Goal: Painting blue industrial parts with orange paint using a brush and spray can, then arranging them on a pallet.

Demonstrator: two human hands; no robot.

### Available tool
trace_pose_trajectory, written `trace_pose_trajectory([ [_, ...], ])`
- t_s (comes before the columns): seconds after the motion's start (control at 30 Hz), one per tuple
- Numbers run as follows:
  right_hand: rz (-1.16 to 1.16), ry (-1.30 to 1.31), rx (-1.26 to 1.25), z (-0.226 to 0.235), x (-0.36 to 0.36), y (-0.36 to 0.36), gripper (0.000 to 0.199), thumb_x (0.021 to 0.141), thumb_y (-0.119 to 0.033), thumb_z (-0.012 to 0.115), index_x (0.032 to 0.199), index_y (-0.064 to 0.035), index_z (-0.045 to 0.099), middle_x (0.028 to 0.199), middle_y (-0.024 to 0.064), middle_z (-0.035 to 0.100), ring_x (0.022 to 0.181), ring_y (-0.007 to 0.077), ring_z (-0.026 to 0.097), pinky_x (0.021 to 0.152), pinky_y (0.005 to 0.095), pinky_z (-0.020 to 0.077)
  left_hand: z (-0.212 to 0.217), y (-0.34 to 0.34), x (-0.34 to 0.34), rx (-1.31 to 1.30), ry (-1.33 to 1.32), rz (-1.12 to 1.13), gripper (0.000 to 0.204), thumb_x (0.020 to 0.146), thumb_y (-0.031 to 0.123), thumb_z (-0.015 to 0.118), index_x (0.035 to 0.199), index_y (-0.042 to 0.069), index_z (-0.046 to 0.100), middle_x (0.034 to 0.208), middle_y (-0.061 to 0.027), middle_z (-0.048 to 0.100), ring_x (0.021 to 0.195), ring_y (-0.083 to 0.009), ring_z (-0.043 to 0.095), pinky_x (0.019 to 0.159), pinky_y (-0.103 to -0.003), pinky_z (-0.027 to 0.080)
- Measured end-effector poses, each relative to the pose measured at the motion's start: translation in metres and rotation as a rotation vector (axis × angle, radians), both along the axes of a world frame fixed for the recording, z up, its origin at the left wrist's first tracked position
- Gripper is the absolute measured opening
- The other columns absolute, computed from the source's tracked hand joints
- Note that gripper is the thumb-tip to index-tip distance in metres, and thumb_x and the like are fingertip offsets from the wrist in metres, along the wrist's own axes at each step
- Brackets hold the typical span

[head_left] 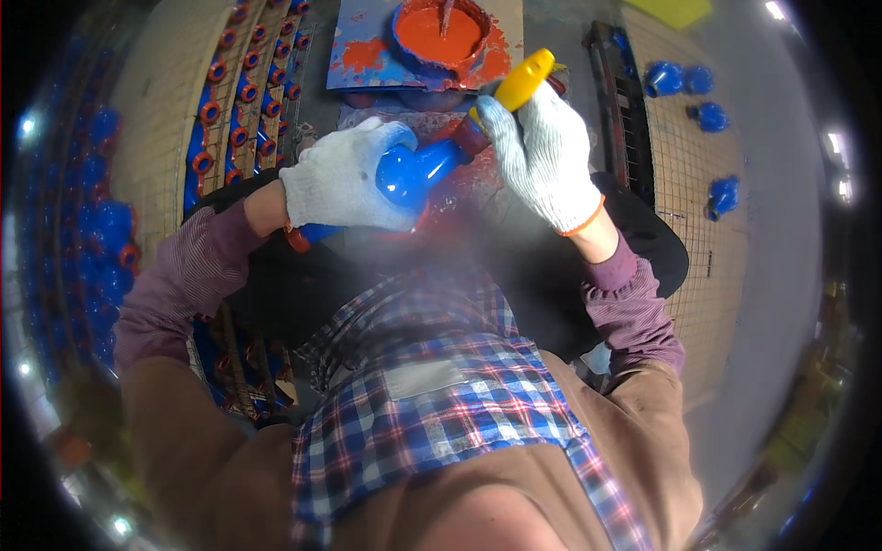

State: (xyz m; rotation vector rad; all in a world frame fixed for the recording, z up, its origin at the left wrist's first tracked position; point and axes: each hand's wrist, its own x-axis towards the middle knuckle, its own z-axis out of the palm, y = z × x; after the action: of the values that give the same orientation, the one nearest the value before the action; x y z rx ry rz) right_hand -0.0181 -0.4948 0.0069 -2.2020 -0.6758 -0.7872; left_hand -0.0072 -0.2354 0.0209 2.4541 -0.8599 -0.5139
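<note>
A white-gloved grip is what my left hand (335,174) has on a glossy blue metal fitting (404,174), its rounded body toward me and a narrower neck slanting up to the right. The fitting's other end, red-rimmed, shows below that hand. Between the fingers of my right hand (551,156), gloved in white with an orange cuff edge, is a paintbrush (525,78) with a yellow handle. Its lower end is at the fitting's neck, where dark red shows; bristles and painted rim are hard to tell apart. Beyond stands a paint tub (401,53) of orange-red paint.
The tub sits on a paint-splashed board (354,69), a stick standing in it. To the left, racks (225,110) carry rows of blue fittings with red ends. Several blue fittings (663,79) lie on a wire-mesh surface (684,174) at right, beside a dark metal frame (629,138).
</note>
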Motion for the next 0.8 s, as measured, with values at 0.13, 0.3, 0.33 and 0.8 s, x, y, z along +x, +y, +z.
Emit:
trace_pose_trajectory([
  [0.13, 0.045, 0.101, 0.174, -0.012, -0.009, -0.005, 0.014, 0.094, -0.011, 0.07, 0.105, -0.0013, 0.068, 0.089, 0.0142, 0.069, 0.075, 0.0316, 0.07, 0.067, 0.0359, 0.0546, -0.025, 0.013, 0.005, -0.251, 0.402, 0.107, 0.068, 0.076, 0.034, 0.085, 0.13, 0.005, 0.058, 0.12, -0.0108, 0.066, 0.107, -0.0202, 0.067, 0.096, -0.036, 0.055],
  [0.3, 0.149, 0.329, 0.579, -0.023, -0.02, -0.011, 0.018, 0.097, 0.0, 0.061, 0.115, 0.0022, 0.065, 0.104, 0.013, 0.067, 0.094, 0.0242, 0.07, 0.081, 0.033, 0.0541, -0.059, 0.028, -0.024, -0.951, 1.099, 0.368, 0.036, 0.099, 0.026, 0.059, 0.13, 0.008, 0.06, 0.12, -0.0081, 0.067, 0.105, -0.0201, 0.068, 0.089, -0.034, 0.058],
  [0.33, 0.164, 0.383, 0.667, -0.025, -0.023, -0.012, 0.019, 0.097, 0.002, 0.06, 0.116, 0.0027, 0.064, 0.108, 0.0126, 0.066, 0.097, 0.0226, 0.069, 0.083, 0.0326, 0.0536, -0.063, 0.031, -0.029, -1.186, 1.65, 0.556, 0.025, 0.103, 0.015, 0.053, 0.125, 0.009, 0.065, 0.12, -0.0061, 0.067, 0.105, -0.0198, 0.066, 0.09, -0.033, 0.057],
  [0.8, 0.189, 0.556, 1.272, -0.078, -0.024, 0.003, 0.026, 0.097, -0.002, 0.064, 0.122, 0.0035, 0.063, 0.114, 0.0139, 0.067, 0.093, 0.0184, 0.065, 0.085, 0.0307, 0.0543, -0.071, -0.04, -0.055, -2.026, 2.215, 0.041, 0.059, 0.102, 0.037, 0.06, 0.149, 0.009, 0.039, 0.127, -0.0195, 0.053, 0.074, -0.0256, 0.056, 0.044, -0.037, 0.054],
])
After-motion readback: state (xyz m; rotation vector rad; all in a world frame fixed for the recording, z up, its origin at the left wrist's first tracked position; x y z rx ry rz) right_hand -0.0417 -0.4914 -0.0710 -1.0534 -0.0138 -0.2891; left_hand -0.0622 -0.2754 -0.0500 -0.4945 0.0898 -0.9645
